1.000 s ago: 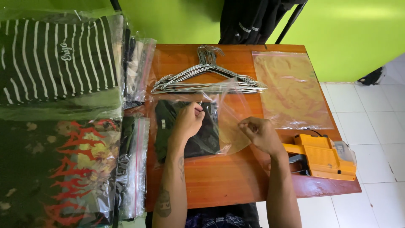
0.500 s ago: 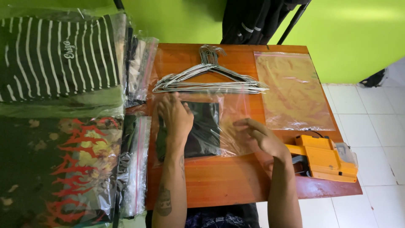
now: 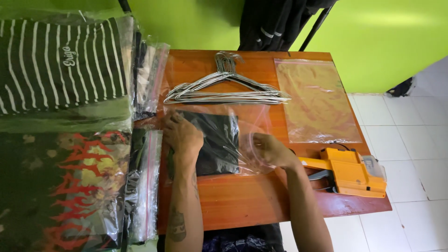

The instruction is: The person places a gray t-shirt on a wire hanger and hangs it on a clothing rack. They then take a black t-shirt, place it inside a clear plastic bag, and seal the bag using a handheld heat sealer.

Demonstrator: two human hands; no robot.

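Head view looks down on the left hand (image 3: 183,136) lying flat, fingers spread, on a folded black garment (image 3: 215,142) inside a clear plastic bag (image 3: 254,122) on the orange table (image 3: 242,200). Just beside it, the right hand (image 3: 269,150) pinches the bag's open edge. The step looks like seating the garment in the bag; next would likely need the flap smoothed and closed while the left hand pins the fold. Beyond both hands lie wire hangers (image 3: 224,91); an orange tagging gun (image 3: 347,171) sits beside the right hand.
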